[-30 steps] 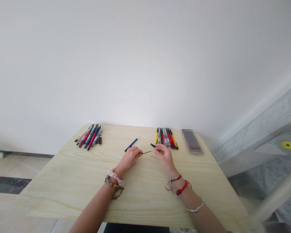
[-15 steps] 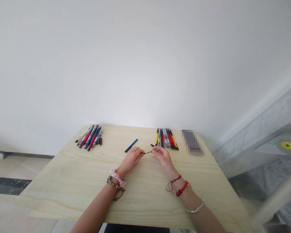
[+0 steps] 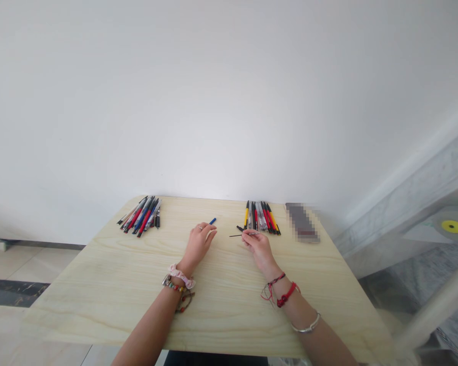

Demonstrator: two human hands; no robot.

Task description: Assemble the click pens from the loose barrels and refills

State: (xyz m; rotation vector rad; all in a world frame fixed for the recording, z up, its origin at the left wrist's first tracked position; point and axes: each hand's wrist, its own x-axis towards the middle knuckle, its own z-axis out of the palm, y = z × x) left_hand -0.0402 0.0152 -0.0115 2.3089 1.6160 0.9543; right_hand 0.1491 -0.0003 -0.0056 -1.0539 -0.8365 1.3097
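Note:
Between the thumb and fingers of my right hand (image 3: 260, 249) is a thin dark pen refill (image 3: 235, 236), its bare end pointing left. My left hand (image 3: 199, 244) reaches over a blue pen barrel (image 3: 212, 221), hiding most of it; thumb and forefinger are apart, and I cannot tell whether they touch the barrel. A small black pen part (image 3: 239, 228) lies just beyond my right fingertips.
A pile of mixed pens (image 3: 141, 216) lies at the back left of the wooden table (image 3: 221, 300). Behind my right hand is a row of yellow, red, clear and black pens (image 3: 262, 217). A blurred-out dark flat object (image 3: 302, 222) lies farther right. The white wall (image 3: 229, 101) borders the table's back edge.
My left hand has let go of the refill's end and moved left to the blue barrel. My right hand keeps the refill, now lying more level.

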